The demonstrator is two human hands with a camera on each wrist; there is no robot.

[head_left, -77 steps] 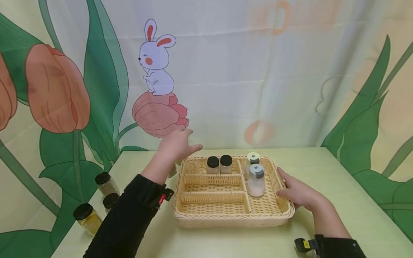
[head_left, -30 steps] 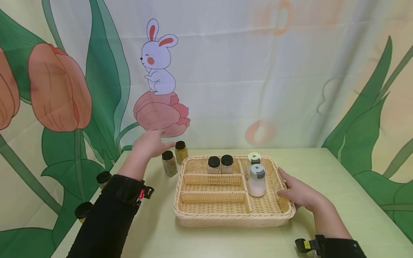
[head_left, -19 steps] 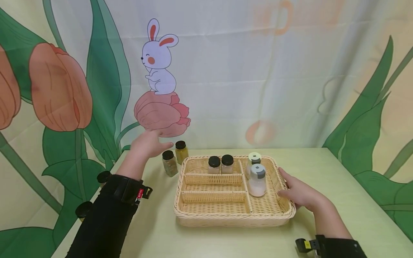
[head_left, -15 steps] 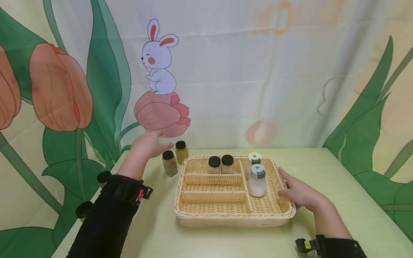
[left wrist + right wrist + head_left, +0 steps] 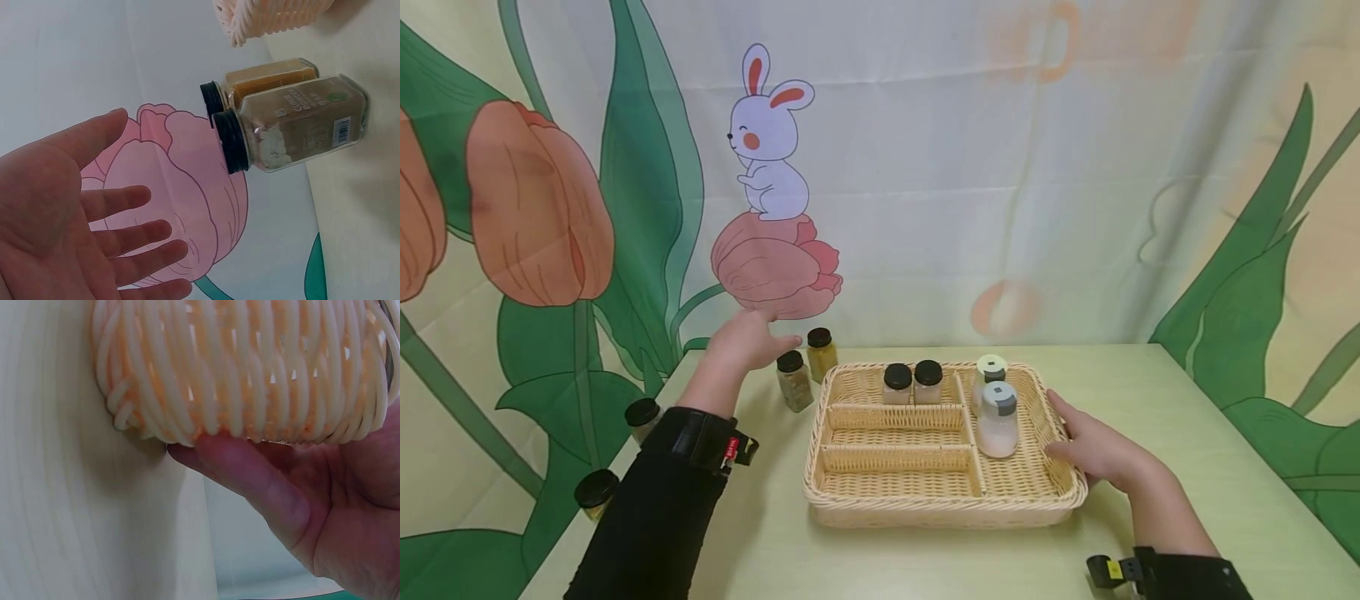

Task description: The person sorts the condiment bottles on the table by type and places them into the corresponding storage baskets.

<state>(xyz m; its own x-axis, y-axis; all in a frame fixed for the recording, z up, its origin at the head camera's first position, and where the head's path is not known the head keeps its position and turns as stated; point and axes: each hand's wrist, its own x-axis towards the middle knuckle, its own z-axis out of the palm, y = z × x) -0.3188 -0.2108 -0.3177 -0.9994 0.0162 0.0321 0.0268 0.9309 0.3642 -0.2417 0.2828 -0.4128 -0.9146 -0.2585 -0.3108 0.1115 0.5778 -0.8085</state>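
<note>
My left hand (image 5: 745, 340) is held over the table's far left with its fingers spread, nothing in it. Just to its right stand two black-capped glass jars: a cumin powder jar (image 5: 306, 124) with brownish contents, and a yellow powder jar (image 5: 270, 80) partly behind it. My right hand (image 5: 1101, 448) grips the right side of a divided wicker basket (image 5: 947, 515), thumb over the rim. Low on the woven wall, fingertips (image 5: 225, 453) press in the right wrist view. Inside the basket are two small black-capped jars (image 5: 913, 385) and two white-topped shakers (image 5: 997, 425).
Two more black-capped jars (image 5: 597, 492) stand along the table's left edge, partly covered by the left sleeve (image 5: 647, 517). Behind the pale table (image 5: 1165, 400) hangs a printed curtain (image 5: 910, 167) with tulips and a rabbit.
My left hand has moved left from the basket's back left corner, bringing the cumin and yellow powder jars into view. It has barely shifted this last second. The right hand keeps its grip.
</note>
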